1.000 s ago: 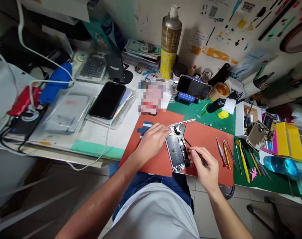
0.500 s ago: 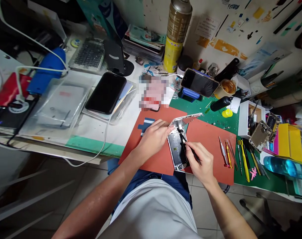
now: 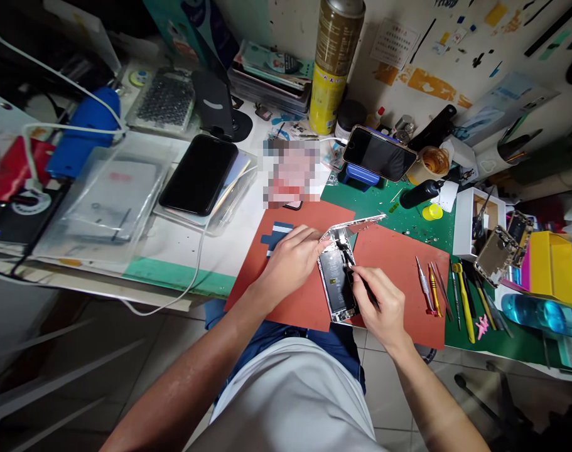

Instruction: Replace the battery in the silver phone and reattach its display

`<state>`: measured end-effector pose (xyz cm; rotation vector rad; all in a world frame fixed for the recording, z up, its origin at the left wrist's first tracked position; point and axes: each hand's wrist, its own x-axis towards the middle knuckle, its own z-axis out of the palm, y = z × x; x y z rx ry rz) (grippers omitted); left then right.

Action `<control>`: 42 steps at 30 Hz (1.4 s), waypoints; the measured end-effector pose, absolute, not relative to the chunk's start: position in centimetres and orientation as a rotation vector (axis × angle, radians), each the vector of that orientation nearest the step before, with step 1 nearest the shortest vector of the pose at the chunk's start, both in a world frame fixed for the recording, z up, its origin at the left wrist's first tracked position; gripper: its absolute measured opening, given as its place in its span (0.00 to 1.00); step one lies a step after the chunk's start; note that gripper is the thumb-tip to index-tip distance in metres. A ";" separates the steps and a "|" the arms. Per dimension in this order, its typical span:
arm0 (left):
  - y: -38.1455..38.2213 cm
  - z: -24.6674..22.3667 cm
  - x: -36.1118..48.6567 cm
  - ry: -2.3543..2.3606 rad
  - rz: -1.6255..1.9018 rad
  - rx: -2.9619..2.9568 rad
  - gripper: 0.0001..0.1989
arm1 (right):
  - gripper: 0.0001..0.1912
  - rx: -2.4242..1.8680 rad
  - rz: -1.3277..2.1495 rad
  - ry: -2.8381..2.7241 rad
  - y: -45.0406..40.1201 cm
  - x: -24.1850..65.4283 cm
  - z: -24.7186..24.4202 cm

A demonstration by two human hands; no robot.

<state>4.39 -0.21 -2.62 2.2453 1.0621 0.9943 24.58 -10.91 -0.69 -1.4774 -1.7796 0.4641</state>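
An opened smartphone point(image 3: 333, 282) rests at the edge of the orange-brown mat, its black battery and inner parts bare. Its lifted screen point(image 3: 361, 222) stands tilted up at the far end, still beside the body. My left hand point(image 3: 295, 254) is closed on the phone's upper left corner, thumb and fingers near where screen and body meet. Pinched in my right hand point(image 3: 380, 298) is a slim black tool point(image 3: 346, 256), its tip inside the phone near the top of the battery. Whether it is tweezers or a pry stick I cannot make out.
Screwdrivers point(image 3: 429, 285) and a yellow-handled brush point(image 3: 463, 301) lie to the right. A propped phone point(image 3: 380, 154) stands behind, near a spray can point(image 3: 336, 69). On the left are a black phone point(image 3: 199, 174) and a white cable point(image 3: 201, 251). A white box point(image 3: 465, 223) holds tools.
The tool's tip and my right hand have shifted very slightly within the phone. My left hand keeps its hold, and the view has turned a little.
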 end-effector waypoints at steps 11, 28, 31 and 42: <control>-0.3 -2.5 4.3 1.045 0.985 2.238 0.16 | 0.27 -1.293 0.100 -2.360 -10.2 27.5 -1.8; -0.3 -3.0 4.3 1.079 0.971 2.214 0.14 | 0.23 -1.270 0.067 -2.285 -10.7 28.1 -1.7; -0.3 -3.0 4.3 1.064 0.969 2.225 0.14 | 0.17 -1.351 0.298 -2.018 -10.4 27.8 0.0; -0.3 -2.8 4.4 1.042 1.019 2.283 0.14 | 0.09 -1.566 0.922 -1.434 -6.2 28.7 1.9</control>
